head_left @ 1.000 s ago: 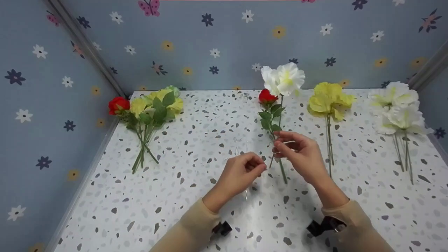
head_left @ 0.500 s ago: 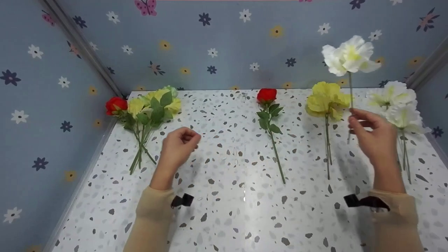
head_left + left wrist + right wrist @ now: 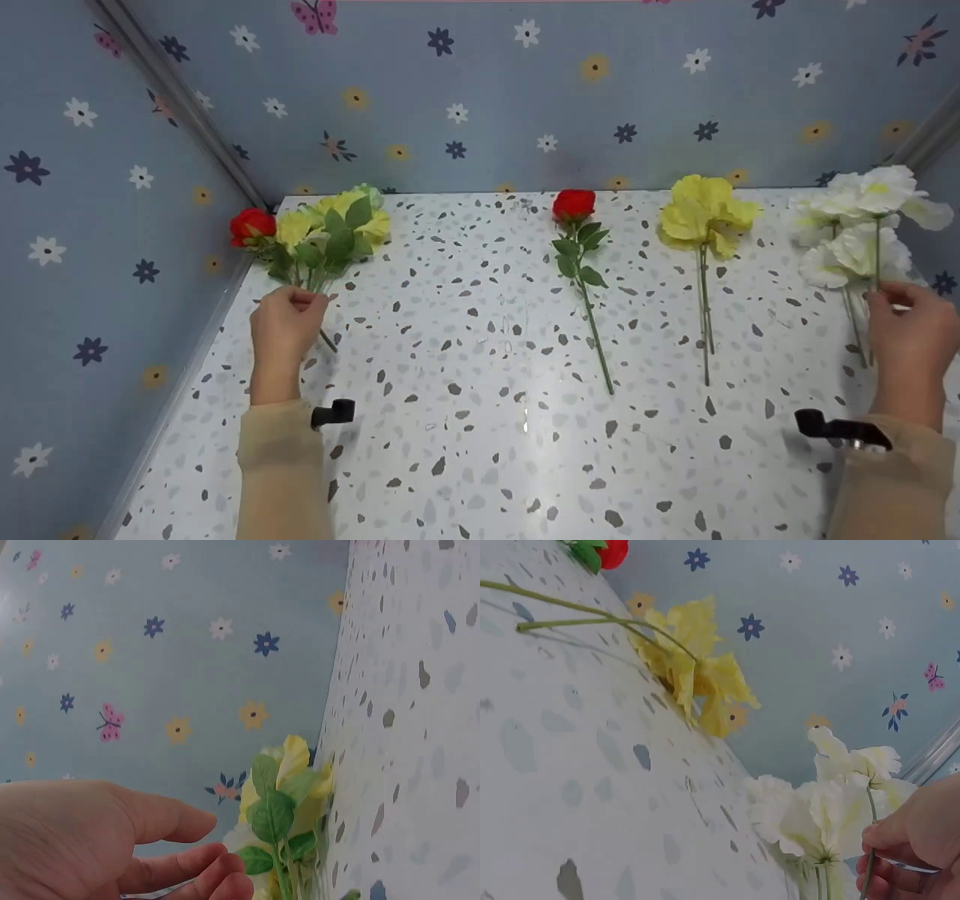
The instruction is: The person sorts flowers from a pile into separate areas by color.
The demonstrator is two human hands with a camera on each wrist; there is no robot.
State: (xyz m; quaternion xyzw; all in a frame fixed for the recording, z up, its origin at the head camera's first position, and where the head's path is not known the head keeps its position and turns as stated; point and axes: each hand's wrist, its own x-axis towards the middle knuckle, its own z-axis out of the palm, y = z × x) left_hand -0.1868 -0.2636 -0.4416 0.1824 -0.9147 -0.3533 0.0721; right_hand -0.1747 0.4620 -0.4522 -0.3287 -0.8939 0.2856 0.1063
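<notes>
At the far right of the head view, my right hand pinches the thin green stem of a white flower. Its bloom overlaps the other white flowers there. The right wrist view shows the held stem between thumb and fingers. On the left, my left hand hovers over the stems of a mixed bunch of flowers, hiding part of them. In the left wrist view its thumb and fingers stand apart beside the bunch's leaves, holding nothing.
A single red rose lies right of the table's middle, with yellow flowers farther right. A red rose lies at the bunch's left edge. Blue flower-patterned walls enclose the speckled white table.
My right hand has carried the white flower from beside the lone red rose to the white flowers at the far right. My left hand has moved left from the middle to the mixed bunch.
</notes>
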